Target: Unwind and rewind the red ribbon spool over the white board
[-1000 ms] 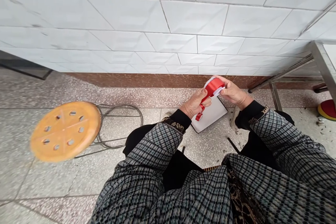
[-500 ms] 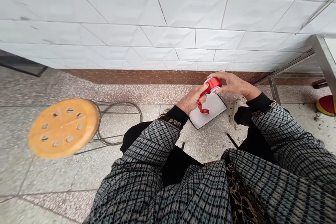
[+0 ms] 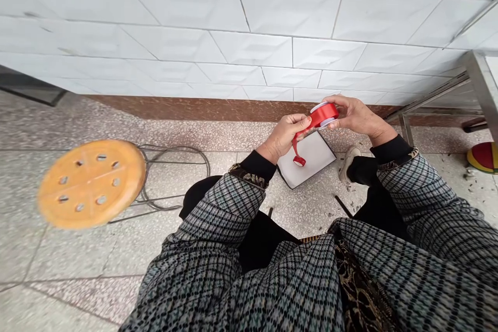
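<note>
A spool of red ribbon (image 3: 326, 114) with white flanges is held up in front of me, near the wall. My right hand (image 3: 356, 118) grips it by its rims, thumb below and fingers above. Pinched in my left hand (image 3: 287, 134) is the strip of red ribbon that runs off the spool. Below those fingers the ribbon's loose end (image 3: 299, 160) hangs down in a curl. Under both hands a flat white board (image 3: 307, 163) with dark edges lies at floor level; what supports it is hidden.
To the left is an orange round stool seat (image 3: 91, 184) with holes, its dark metal legs pointing right. A white tiled wall (image 3: 249, 52) rises ahead. At right stand a metal table frame (image 3: 480, 88) and a red-and-yellow ball (image 3: 482, 156). Small debris dots the floor.
My right hand and the spool have moved right and slightly up, away from my left hand. More ribbon stretches between them, and the loose end has curled up.
</note>
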`<state>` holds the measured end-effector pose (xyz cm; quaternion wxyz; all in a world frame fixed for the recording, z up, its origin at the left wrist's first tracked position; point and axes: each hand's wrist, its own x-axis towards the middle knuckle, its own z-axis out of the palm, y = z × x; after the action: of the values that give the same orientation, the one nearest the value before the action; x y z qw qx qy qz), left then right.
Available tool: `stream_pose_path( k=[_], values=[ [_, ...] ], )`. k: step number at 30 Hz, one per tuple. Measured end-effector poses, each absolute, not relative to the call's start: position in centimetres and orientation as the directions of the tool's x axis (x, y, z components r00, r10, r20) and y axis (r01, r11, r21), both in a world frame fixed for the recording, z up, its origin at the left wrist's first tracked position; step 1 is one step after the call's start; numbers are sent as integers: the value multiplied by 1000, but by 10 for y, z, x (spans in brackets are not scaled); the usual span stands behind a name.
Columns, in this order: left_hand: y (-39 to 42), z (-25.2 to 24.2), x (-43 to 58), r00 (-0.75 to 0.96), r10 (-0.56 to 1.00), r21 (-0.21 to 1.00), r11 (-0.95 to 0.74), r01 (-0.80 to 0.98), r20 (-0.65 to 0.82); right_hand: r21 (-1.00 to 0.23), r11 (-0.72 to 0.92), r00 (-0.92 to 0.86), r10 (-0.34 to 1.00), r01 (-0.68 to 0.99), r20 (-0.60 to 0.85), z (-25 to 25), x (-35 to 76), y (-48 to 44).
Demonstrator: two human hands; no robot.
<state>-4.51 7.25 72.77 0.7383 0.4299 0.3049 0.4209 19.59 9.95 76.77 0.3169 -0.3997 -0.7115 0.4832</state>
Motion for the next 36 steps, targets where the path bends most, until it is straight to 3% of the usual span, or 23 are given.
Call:
stream_pose_path(
  k=[6, 12, 25, 36],
  values=[
    [74, 737, -53, 459, 888, 920, 177, -349, 4, -994, 42, -485, 875, 106, -15, 785, 196, 90],
    [62, 754, -53, 457, 890, 870, 217, -442, 11, -996, -4, -462, 886, -92, 39, 789, 194, 87],
    [55, 769, -53, 347, 937, 791, 183, -584, 40, -992, 35, -360, 930, -120, 76, 799, 177, 86],
    [55, 758, -49, 438, 898, 722, 323, -612, -31, -971, -18, -358, 931, -237, 70, 792, 166, 83]
  ],
)
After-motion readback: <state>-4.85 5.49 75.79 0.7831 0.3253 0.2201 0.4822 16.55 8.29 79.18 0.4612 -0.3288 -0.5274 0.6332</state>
